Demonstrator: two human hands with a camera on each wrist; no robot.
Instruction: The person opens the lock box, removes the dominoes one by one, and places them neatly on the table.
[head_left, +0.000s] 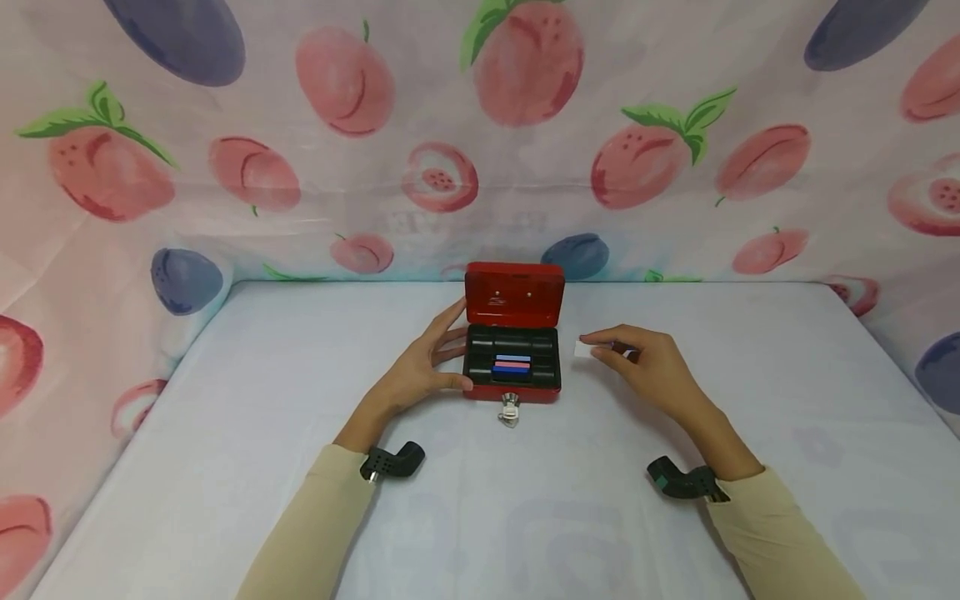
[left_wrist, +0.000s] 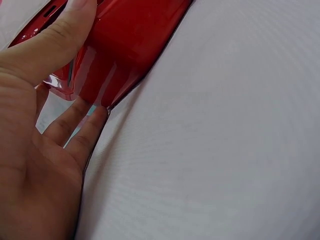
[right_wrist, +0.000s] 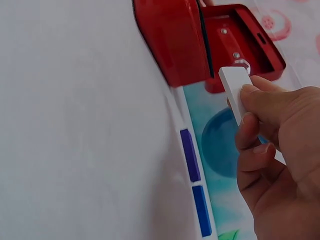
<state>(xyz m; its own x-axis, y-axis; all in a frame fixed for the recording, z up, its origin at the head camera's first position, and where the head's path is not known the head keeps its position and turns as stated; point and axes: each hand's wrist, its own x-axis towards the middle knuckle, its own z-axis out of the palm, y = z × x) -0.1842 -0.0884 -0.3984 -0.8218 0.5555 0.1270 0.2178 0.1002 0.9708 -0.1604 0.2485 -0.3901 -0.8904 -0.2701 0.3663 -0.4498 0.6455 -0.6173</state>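
A red cash box (head_left: 512,393) stands on the table with its lid (head_left: 514,296) raised. Inside its black tray (head_left: 480,342) lie a light blue, a pink and a dark blue block (head_left: 512,370). My left hand (head_left: 420,371) rests along the box's left side, fingers spread and fairly straight, thumb at the front corner. To the right of the box, my right hand (head_left: 652,362) pinches a white rectangular block (right_wrist: 234,90) between thumb and fingers, above the table. A purple block (right_wrist: 190,155) and a blue block (right_wrist: 202,211) lie below that hand, mostly hidden in the head view.
Keys (head_left: 509,412) hang from the lock at the box's front. A white cloth covers the table (head_left: 465,517). Behind it hangs a fruit-patterned curtain (head_left: 270,100), close to the raised lid.
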